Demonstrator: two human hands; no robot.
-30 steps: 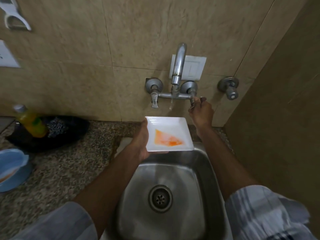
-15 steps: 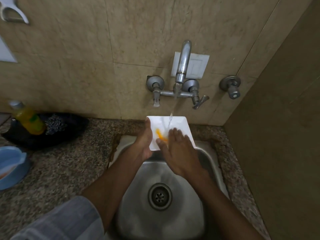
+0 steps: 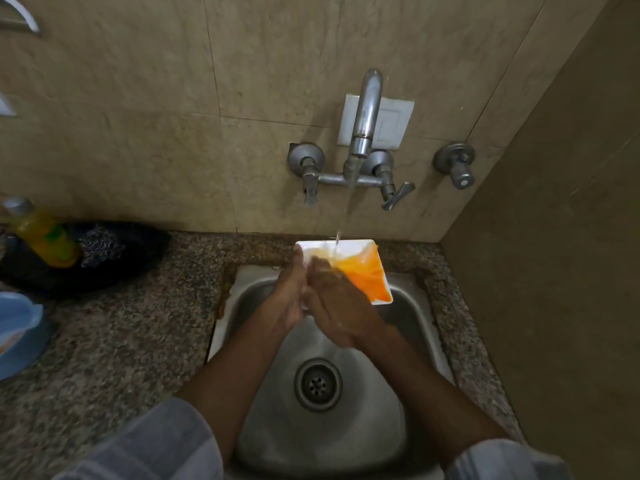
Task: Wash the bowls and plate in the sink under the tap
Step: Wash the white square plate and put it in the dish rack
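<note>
A white square plate [image 3: 367,268] smeared with orange residue hangs over the back of the steel sink [image 3: 408,317]. My left hand [image 3: 289,296] grips its left edge. My right hand [image 3: 336,299] lies flat on the plate's face, fingers spread, hiding its near left part. Water runs from the tap [image 3: 363,123] in a thin stream onto the plate's top edge. A blue bowl [image 3: 17,334] sits at the far left on the counter, partly cut off by the frame.
A yellow soap bottle [image 3: 41,233] stands in a dark dish with a scrubber [image 3: 100,251] on the speckled granite counter [image 3: 121,341]. Two tap handles [image 3: 394,188] and a separate valve [image 3: 457,164] jut from the tiled wall. A side wall closes the right.
My right hand left the tap handle, came down onto the plate and rubs it. Water started flowing, and the orange residue has spread over the plate's right half.
</note>
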